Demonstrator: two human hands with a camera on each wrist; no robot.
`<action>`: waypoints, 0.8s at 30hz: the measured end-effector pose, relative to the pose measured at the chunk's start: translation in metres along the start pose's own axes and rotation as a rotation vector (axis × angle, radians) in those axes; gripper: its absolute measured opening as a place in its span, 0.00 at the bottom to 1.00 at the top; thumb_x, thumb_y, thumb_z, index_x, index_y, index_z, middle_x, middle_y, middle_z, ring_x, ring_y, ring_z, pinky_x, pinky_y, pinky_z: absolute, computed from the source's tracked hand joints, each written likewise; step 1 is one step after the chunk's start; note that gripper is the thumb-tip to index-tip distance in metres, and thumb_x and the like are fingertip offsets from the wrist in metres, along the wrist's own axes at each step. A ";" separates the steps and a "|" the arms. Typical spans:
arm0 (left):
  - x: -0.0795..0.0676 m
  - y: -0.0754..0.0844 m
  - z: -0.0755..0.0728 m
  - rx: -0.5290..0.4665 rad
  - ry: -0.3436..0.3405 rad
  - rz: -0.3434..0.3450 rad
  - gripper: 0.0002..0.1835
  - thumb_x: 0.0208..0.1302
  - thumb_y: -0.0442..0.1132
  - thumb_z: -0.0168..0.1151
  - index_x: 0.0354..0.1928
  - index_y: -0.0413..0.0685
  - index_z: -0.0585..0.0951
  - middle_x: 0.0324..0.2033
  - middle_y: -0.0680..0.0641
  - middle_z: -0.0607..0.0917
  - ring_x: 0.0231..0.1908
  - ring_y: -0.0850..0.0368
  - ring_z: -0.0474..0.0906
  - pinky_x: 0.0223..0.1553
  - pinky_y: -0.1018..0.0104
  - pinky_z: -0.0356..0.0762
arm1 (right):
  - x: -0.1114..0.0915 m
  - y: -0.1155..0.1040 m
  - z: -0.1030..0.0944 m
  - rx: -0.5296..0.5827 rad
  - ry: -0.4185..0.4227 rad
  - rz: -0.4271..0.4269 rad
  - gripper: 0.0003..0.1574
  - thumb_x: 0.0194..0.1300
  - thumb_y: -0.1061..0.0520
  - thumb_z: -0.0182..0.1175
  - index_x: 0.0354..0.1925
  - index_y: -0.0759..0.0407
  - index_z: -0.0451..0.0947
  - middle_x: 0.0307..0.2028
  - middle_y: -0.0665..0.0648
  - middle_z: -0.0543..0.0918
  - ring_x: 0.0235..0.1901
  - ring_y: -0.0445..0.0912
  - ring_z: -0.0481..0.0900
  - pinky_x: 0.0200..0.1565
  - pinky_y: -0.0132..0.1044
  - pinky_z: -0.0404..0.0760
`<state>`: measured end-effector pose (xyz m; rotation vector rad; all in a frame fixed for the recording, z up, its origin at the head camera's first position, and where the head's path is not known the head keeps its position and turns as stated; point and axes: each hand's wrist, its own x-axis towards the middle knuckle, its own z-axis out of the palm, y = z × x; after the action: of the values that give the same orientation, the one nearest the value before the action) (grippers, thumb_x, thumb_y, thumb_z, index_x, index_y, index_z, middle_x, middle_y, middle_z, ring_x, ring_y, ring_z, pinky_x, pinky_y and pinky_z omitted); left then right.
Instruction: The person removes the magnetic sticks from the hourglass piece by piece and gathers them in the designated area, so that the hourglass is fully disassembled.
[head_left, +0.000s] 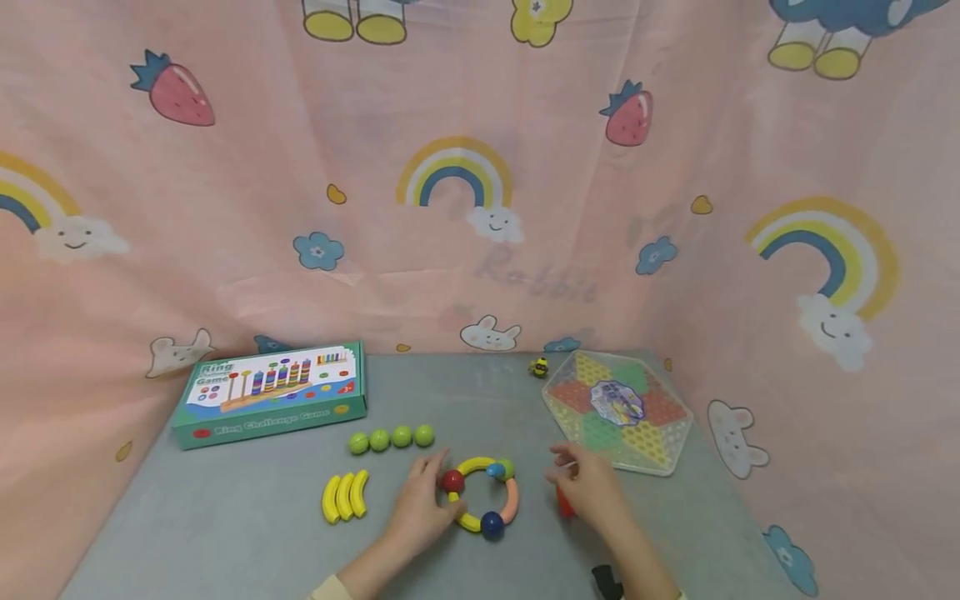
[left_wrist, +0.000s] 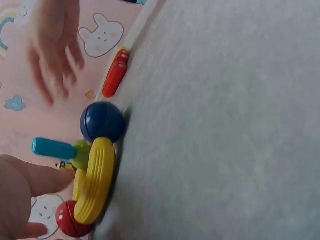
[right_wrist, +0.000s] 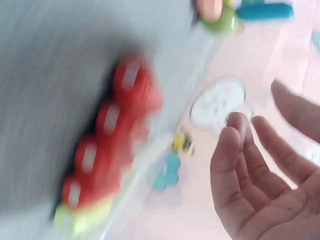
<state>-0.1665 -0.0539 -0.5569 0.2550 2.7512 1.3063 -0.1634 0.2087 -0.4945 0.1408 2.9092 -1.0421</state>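
A ring-shaped toy of curved yellow segments (head_left: pixel 470 523), a red ball (head_left: pixel 453 481), a dark blue ball (head_left: pixel 492 525), a pink segment (head_left: pixel 512 502) and a green ball with a blue peg (head_left: pixel 496 471) lies on the table. My left hand (head_left: pixel 420 508) is at the ring's left side, its extended thumb against a yellow segment and its fingers by the red ball. Empty and with loosely bent fingers, my right hand (head_left: pixel 592 487) hovers above red knobbed pieces (right_wrist: pixel 110 135), which stand in a row with a yellow-green end; the hand partly covers them in the head view.
Several green balls (head_left: pixel 401 436) and several yellow curved pieces (head_left: pixel 345 497) lie left of the ring. Behind them is a green game box (head_left: pixel 270 396). A clear hexagonal case (head_left: pixel 671 450) and a small bee figure (head_left: pixel 539 367) are at the back right. A black object (head_left: pixel 606 582) lies near my right forearm.
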 end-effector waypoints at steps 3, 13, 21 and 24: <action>-0.002 0.003 0.003 -0.005 0.012 -0.009 0.42 0.52 0.44 0.79 0.68 0.41 0.72 0.56 0.40 0.77 0.53 0.45 0.77 0.55 0.46 0.79 | 0.002 -0.014 0.019 -0.030 -0.071 -0.025 0.32 0.59 0.60 0.73 0.61 0.56 0.78 0.49 0.56 0.84 0.42 0.46 0.82 0.42 0.46 0.83; -0.003 0.004 0.009 -0.030 0.067 -0.004 0.40 0.46 0.35 0.80 0.64 0.41 0.74 0.53 0.42 0.79 0.53 0.45 0.79 0.57 0.45 0.77 | 0.006 -0.028 0.046 -0.019 -0.118 -0.201 0.25 0.54 0.57 0.77 0.52 0.49 0.86 0.47 0.53 0.82 0.43 0.47 0.79 0.45 0.47 0.81; -0.003 0.000 0.009 -0.035 0.049 -0.006 0.40 0.47 0.35 0.80 0.65 0.42 0.74 0.51 0.46 0.78 0.42 0.56 0.77 0.44 0.64 0.80 | 0.011 -0.026 0.055 0.022 -0.106 -0.229 0.21 0.56 0.54 0.76 0.50 0.49 0.87 0.44 0.50 0.84 0.40 0.45 0.78 0.41 0.41 0.78; -0.002 -0.001 0.009 -0.073 0.041 0.000 0.39 0.47 0.34 0.80 0.64 0.41 0.75 0.49 0.46 0.78 0.40 0.58 0.76 0.36 0.71 0.79 | 0.010 -0.024 0.060 0.032 -0.068 -0.273 0.16 0.57 0.54 0.75 0.46 0.51 0.88 0.40 0.48 0.85 0.38 0.43 0.79 0.39 0.37 0.78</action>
<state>-0.1635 -0.0485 -0.5632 0.2258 2.7296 1.4243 -0.1750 0.1522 -0.5264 -0.2930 2.9070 -1.1025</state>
